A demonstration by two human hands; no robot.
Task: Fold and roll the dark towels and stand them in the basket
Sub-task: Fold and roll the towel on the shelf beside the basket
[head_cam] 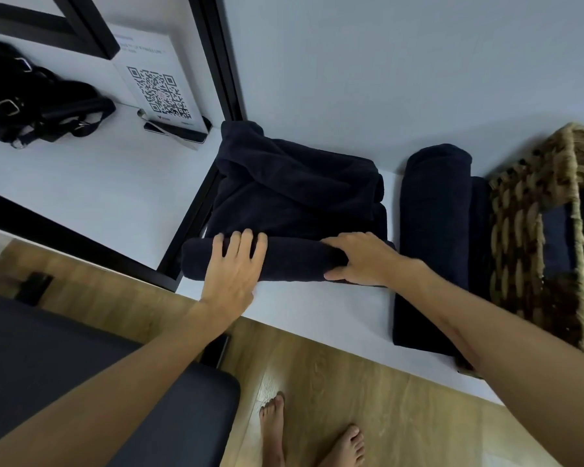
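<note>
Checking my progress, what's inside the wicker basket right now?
Inside the wicker basket only dark fabric shows, probably towels. Shadow, the rim and the frame edge hide how many there are or whether they stand.

The basket (533,237) runs off the right edge, so only part of it shows. Its inside is dark, and I cannot tell what is in there. The right arm covers the basket's near corner and the near end of a rolled towel (435,214). The right hand (361,257) hides its fingertips behind the dark towel (294,200). The small words above the square code on the sign (159,92) are too blurry to read. The black bag (31,96) is cut off at the left, maybe a backpack.
</note>
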